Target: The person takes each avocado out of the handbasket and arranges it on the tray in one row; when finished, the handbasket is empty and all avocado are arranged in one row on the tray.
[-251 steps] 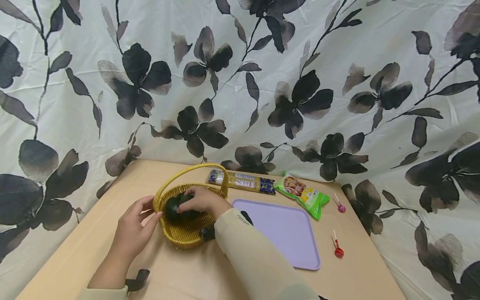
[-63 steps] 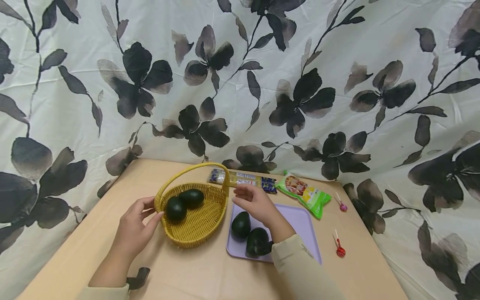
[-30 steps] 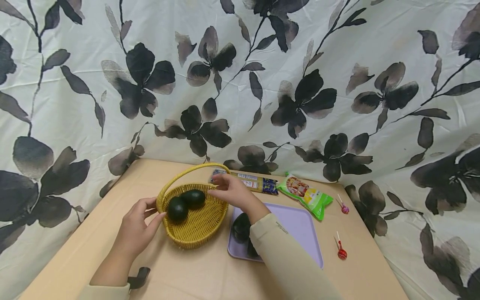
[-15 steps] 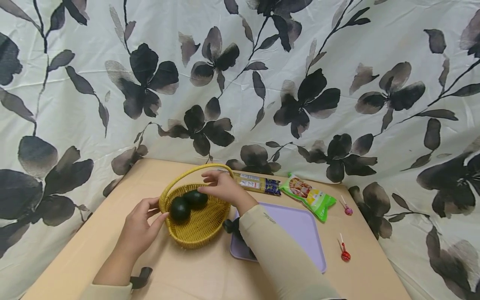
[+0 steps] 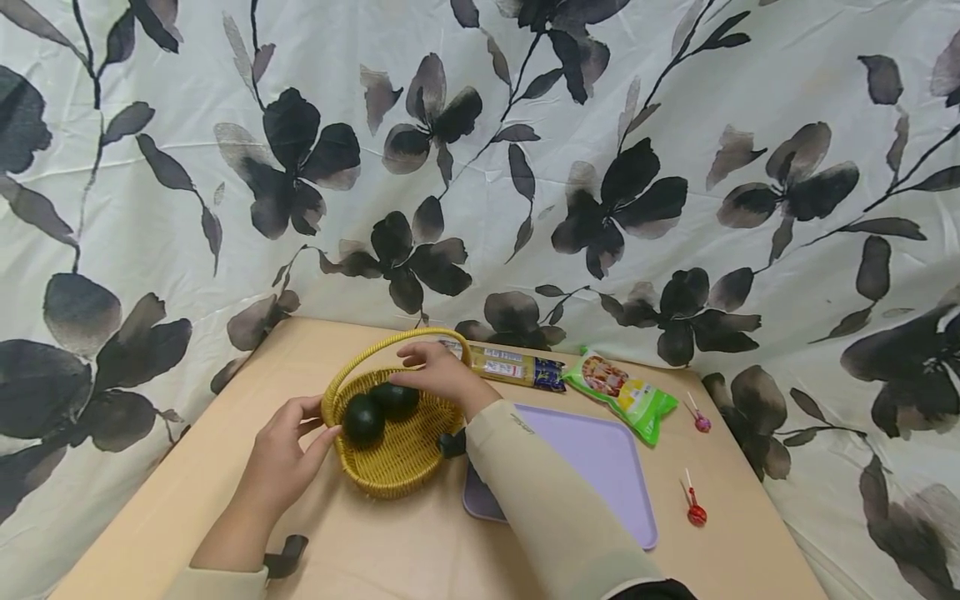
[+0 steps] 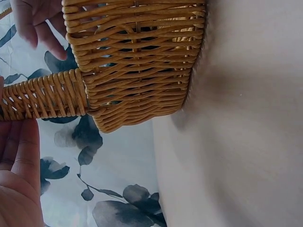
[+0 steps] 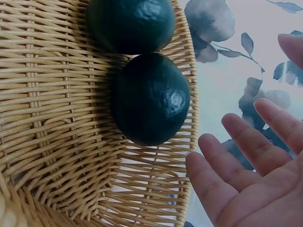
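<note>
hovering over the yellow basket (image 5: 390,450), the right hand (image 5: 438,375) has fingers spread and relaxed, just above the far avocado (image 5: 395,399). the left hand (image 5: 288,454) rests against the basket's left rim, fingers straight, beside the near avocado (image 5: 363,417).

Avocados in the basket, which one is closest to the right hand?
The rear avocado, farther from the person: the right hand hovers just above it. The other avocado lies nearer the left hand.

Basket handle (image 5: 390,346) arching over avocados (image 5: 378,408)
</note>
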Demonstrator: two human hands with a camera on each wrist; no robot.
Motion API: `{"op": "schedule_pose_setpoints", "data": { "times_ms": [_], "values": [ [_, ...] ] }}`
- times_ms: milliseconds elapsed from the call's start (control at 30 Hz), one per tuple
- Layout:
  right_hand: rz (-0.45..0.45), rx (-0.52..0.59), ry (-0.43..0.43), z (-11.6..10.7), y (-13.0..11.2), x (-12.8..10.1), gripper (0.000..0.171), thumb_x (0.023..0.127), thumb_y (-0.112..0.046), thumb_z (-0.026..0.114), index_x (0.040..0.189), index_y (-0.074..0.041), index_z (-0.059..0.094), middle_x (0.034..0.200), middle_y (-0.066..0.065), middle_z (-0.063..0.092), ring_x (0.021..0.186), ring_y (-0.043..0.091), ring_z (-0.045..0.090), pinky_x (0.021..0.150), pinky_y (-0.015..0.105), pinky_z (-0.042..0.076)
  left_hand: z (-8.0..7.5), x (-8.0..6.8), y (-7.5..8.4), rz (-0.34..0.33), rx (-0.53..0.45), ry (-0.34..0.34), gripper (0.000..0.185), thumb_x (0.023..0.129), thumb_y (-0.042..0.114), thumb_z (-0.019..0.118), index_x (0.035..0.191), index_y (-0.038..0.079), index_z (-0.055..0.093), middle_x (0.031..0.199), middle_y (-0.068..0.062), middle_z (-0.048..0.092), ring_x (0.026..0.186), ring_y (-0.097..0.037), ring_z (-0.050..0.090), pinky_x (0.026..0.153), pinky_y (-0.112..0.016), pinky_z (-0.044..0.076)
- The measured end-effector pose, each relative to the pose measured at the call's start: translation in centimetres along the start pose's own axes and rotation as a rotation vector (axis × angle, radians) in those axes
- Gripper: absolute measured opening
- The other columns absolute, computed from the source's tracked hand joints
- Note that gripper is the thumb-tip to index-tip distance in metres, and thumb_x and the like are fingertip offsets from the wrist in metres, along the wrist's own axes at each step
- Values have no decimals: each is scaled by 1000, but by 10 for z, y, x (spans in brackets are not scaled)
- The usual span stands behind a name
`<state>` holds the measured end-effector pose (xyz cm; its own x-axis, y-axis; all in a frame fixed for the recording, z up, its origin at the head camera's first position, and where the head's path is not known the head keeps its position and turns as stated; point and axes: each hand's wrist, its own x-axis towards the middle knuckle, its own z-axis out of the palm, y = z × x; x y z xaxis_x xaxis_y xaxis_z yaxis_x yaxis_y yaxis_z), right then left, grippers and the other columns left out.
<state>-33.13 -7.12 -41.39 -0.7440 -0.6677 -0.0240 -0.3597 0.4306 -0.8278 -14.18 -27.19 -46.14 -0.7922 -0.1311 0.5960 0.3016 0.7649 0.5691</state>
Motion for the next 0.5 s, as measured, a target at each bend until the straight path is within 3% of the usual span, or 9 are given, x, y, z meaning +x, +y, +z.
{"op": "schedule_pose_setpoints", "data": {
  "times_ms": [500],
  "values": [
    [75, -16, -16, 16, 1, 13, 53, 92, -36, 78, 137, -12, 63, 135, 11, 66, 122, 25, 63, 106, 41, 58, -1, 1, 1, -19, 0, -6, 47, 85, -1, 81, 124, 3, 55, 124, -9, 65, 111, -28, 68, 97, -2, 48]
  ]
}}
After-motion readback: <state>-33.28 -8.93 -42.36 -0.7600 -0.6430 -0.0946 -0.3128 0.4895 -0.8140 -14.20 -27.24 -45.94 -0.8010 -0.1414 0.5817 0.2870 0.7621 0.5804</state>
